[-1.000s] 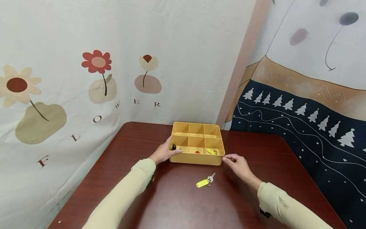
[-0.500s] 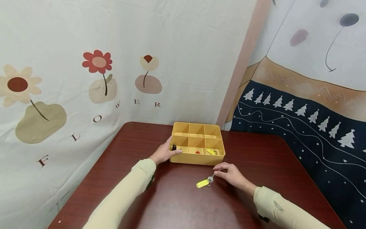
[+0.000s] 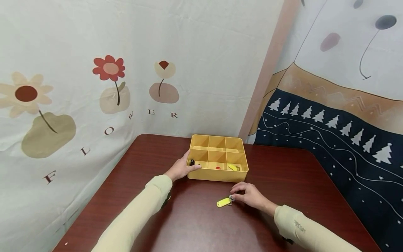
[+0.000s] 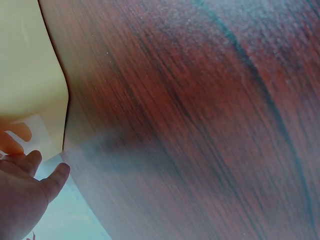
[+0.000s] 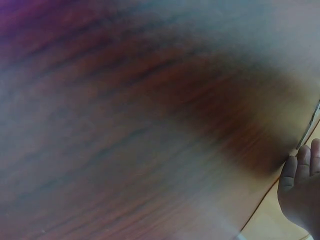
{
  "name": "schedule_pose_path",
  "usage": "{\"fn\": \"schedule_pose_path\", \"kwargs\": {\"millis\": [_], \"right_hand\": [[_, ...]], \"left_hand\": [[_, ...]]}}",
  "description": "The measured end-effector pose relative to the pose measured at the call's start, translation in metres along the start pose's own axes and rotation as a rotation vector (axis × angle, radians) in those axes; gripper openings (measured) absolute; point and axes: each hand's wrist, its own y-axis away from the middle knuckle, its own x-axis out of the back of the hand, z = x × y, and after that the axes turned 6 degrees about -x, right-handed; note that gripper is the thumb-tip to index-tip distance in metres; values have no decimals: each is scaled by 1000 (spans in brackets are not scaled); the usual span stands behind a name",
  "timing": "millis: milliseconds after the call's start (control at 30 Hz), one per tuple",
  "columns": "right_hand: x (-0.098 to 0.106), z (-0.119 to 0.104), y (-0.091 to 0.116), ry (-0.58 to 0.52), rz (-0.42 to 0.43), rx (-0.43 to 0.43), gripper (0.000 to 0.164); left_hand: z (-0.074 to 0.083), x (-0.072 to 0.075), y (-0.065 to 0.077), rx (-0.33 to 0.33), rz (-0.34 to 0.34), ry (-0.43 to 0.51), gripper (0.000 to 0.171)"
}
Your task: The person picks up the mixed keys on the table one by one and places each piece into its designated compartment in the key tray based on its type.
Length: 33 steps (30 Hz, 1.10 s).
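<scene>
A yellow box with several compartments [image 3: 214, 175] stands toward the back of the table. My left hand [image 3: 181, 168] holds its front left corner, thumb over the front rim and fingers along the left side. In the left wrist view the fingers [image 4: 56, 177] lie by the box wall. A key [image 3: 232, 198] with a yellow key tag [image 3: 224, 202] lies on the table in front of the box. My right hand [image 3: 250, 195] reaches over the key with bent fingers, its fingertips at the key and hiding its blade. Whether they pinch it is not visible.
The front compartments hold a black item [image 3: 192, 162], a small red item [image 3: 218, 168] and a yellow tag [image 3: 233, 167]. The dark red wooden table [image 3: 189, 217] reaches back to a printed curtain [image 3: 201, 70].
My right hand has moved from the box's front right corner, left and toward me, to the key. My left hand has stayed on the box. The tag lies in the same place.
</scene>
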Motion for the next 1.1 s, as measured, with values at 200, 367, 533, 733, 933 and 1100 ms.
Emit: {"fn": "schedule_pose_path", "kwargs": {"millis": [200, 367, 533, 733, 933, 1100], "right_hand": [[-4, 1, 0, 112, -2, 78, 7], [-5, 1, 0, 187, -14, 81, 6], [-5, 1, 0, 180, -18, 67, 7], [-5, -1, 0, 124, 3, 78, 7], [-2, -8, -2, 56, 14, 45, 6], [3, -16, -6, 13, 25, 2, 5]], "left_hand": [[1, -1, -1, -2, 2, 8, 103], [1, -1, -1, 2, -5, 6, 106], [1, -2, 0, 5, -12, -3, 110], [1, -2, 0, 8, -5, -2, 106], [2, -1, 0, 8, -10, -12, 103], [1, 0, 1, 7, -6, -5, 103]]}}
